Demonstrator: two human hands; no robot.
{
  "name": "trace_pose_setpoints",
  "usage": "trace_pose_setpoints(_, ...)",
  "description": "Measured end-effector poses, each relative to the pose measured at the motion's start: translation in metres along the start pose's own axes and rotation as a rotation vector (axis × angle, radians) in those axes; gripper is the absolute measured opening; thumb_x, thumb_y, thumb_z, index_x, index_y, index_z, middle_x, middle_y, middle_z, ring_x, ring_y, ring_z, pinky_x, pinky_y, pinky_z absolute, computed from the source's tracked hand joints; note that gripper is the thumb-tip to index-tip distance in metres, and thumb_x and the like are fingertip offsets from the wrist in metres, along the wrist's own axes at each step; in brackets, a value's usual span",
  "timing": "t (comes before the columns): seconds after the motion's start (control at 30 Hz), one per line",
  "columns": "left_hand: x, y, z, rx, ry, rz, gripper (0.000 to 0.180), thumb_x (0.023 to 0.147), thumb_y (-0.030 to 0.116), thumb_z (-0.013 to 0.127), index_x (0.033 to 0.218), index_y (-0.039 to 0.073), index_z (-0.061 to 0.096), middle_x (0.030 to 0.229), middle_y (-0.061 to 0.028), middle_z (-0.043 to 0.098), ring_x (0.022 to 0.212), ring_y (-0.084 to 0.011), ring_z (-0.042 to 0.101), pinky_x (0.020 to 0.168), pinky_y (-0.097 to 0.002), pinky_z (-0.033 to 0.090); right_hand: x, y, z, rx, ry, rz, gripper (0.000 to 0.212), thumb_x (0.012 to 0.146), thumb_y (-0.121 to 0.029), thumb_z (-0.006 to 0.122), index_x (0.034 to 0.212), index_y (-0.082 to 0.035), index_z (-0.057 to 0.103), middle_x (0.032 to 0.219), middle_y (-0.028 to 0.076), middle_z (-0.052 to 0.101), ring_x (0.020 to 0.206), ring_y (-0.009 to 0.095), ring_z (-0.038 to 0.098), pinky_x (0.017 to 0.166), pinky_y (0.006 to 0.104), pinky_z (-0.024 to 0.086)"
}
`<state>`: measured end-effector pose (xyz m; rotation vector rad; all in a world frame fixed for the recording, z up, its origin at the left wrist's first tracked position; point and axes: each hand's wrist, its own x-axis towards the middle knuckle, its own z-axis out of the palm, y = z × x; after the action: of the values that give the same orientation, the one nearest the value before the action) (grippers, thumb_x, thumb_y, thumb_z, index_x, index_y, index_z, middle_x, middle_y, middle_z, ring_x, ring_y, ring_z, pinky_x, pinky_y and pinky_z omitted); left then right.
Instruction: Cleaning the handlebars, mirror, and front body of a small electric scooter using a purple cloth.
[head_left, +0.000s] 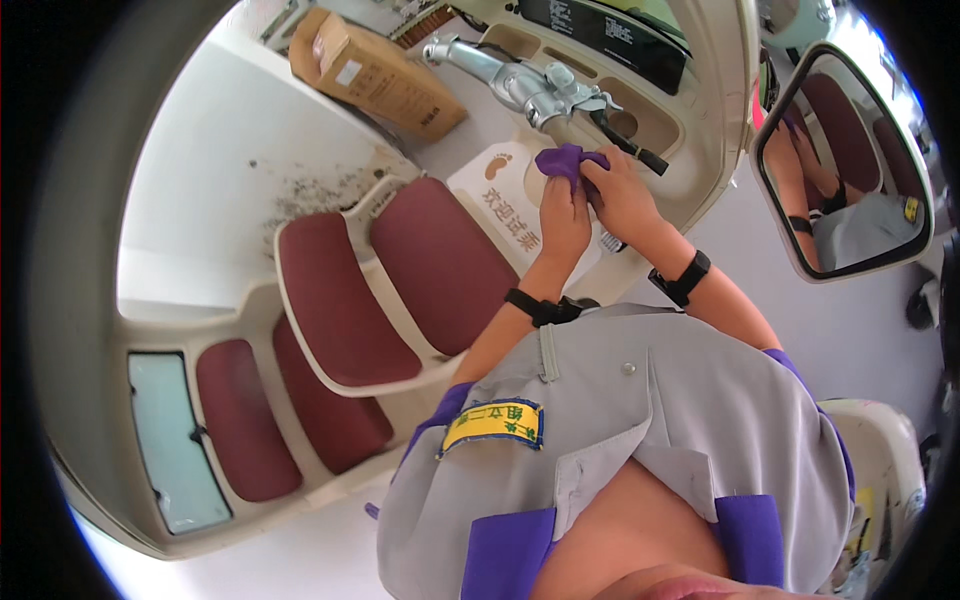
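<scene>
A crumpled purple cloth is bunched up between my two hands, at the foot of a bare silver handlebar column. My left hand is closed on the cloth's near side. Fingers bent, my right hand grips its right side; part of the cloth is hidden behind these fingers. Beyond the hands, the silver column carries a black lever-like grip on its right. Below the hands lies a pale floor mat with a brown footprint mark.
Dark red padded seats fill the small vehicle's cabin at the left. An open cardboard box stands beyond them. At the right, a side mirror sticks out beside the beige door frame. Cup holders sit in the dashboard.
</scene>
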<state>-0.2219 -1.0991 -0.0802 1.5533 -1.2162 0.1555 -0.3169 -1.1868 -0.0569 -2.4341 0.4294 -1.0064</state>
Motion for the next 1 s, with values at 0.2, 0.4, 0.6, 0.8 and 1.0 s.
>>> trace_pose_setpoints(0.2, 0.018, 0.021, -0.009, 0.037, 0.029, 0.078, 0.031, 0.089, 0.002, 0.051, 0.119, -0.003, 0.053, 0.108, -0.0258, 0.057, 0.1, -0.0446, 0.053, 0.086, -0.0508, 0.044, 0.026, -0.001, -0.023, 0.031, 0.004, -0.068, 0.03, 0.079, -0.003, 0.062, 0.108, -0.009, 0.06, 0.106, 0.02, 0.053, 0.1, 0.042, 0.055, 0.083, 0.0465, 0.048)
trace_pose_setpoints(0.4, -0.006, -0.006, 0.005, 0.029, 0.032, -0.223, 0.026, 0.088, 0.005, 0.054, 0.114, -0.002, 0.054, 0.103, -0.0251, 0.058, 0.093, -0.0439, 0.053, 0.082, -0.0509, 0.044, 0.024, 0.006, 0.009, -0.114, -0.089, -0.014, 0.038, 0.082, -0.005, 0.064, 0.119, -0.008, 0.059, 0.117, 0.022, 0.052, 0.104, 0.043, 0.056, 0.09, 0.0431, 0.048)
trace_pose_setpoints(0.6, -0.022, 0.004, -0.003, -0.107, 0.234, -0.046, 0.025, 0.087, 0.005, 0.055, 0.111, -0.001, 0.056, 0.099, -0.0218, 0.06, 0.093, -0.0431, 0.054, 0.081, -0.0496, 0.045, 0.018, -0.008, -0.008, -0.187, -0.157, -0.02, 0.034, 0.079, -0.004, 0.067, 0.113, -0.008, 0.062, 0.109, 0.02, 0.055, 0.1, 0.039, 0.058, 0.085, 0.0429, 0.049)
trace_pose_setpoints(0.8, 0.008, -0.042, -0.003, -0.181, 0.326, -0.01, 0.028, 0.085, 0.005, 0.058, 0.113, 0.002, 0.057, 0.096, -0.0203, 0.06, 0.093, -0.0422, 0.055, 0.082, -0.0488, 0.045, 0.071, 0.014, -0.001, -0.229, -0.184, 0.061, 0.025, 0.081, -0.012, 0.071, 0.105, -0.007, 0.067, 0.101, 0.015, 0.058, 0.092, 0.031, 0.06, 0.083, 0.0365, 0.049)
trace_pose_setpoints(1.0, -0.012, -0.049, 0.0, -0.379, 0.173, -0.056, 0.037, 0.085, 0.005, 0.058, 0.121, 0.001, 0.056, 0.115, -0.0224, 0.058, 0.106, -0.0431, 0.053, 0.094, -0.0472, 0.044, 0.058, -0.014, 0.006, -0.423, -0.282, 0.016, 0.029, 0.082, -0.01, 0.069, 0.11, -0.004, 0.062, 0.101, 0.02, 0.06, 0.095, 0.037, 0.06, 0.084, 0.0401, 0.049)
